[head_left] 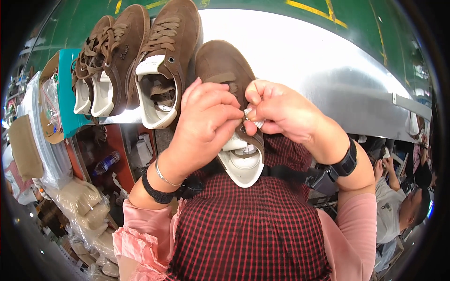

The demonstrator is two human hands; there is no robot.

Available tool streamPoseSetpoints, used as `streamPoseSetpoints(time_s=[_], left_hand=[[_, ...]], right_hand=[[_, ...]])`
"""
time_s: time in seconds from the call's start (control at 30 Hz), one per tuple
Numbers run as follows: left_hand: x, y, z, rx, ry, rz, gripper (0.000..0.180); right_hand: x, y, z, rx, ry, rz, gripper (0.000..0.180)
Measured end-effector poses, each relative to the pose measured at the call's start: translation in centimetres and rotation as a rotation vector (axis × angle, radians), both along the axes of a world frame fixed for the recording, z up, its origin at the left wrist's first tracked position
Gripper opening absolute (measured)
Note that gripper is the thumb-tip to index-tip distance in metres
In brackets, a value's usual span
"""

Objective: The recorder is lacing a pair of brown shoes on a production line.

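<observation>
In front of me a brown suede sneaker with a white lining lies toe-away, its heel over the table's near edge and close to my apron. My left hand is curled over the lacing area, fingers closed on the shoe's upper. Against the eyelets on the other side, my right hand is closed in a pinch; what sits between its fingertips is too hidden to name. A white ridged strip shows at those fingers, perhaps wrapped round one. Some brown lace crosses the shoe above my fingers.
To the left stand a laced brown sneaker and another pair with loose laces. A teal box is beside them. The shiny metal table extends right. Plastic-wrapped bundles lie lower left. Another person sits at right.
</observation>
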State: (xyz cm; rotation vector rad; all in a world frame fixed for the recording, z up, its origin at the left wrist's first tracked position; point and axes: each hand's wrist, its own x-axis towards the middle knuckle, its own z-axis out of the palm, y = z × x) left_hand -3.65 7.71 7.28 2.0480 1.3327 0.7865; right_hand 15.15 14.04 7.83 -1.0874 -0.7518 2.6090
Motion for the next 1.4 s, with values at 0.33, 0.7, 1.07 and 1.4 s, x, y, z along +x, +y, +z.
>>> streamPoseSetpoints(time_s=[0.33, 0.7, 1.07, 1.4], left_hand=[[-0.2, 0.5, -0.2, -0.014, -0.021, -0.029, 0.015], [0.3, 0.8, -0.1, 0.073, 0.041, -0.019, 0.012], [0.1, 0.3, -0.6, 0.112, 0.037, -0.020, 0.015], [0.4, 0.4, -0.8, 0.125, 0.003, 0.000, 0.015]], right_hand=[[0.5, -0.3, -0.3, 0.004, 0.038, -0.007, 0.014], [0.3, -0.4, 0.1, 0.175, -0.034, 0.030, 0.015], [0.5, -0.8, -0.2, 0.124, -0.018, 0.019, 0.013], [-1.0, -2.3, 0.4, 0.210, -0.159, -0.180, 0.003]])
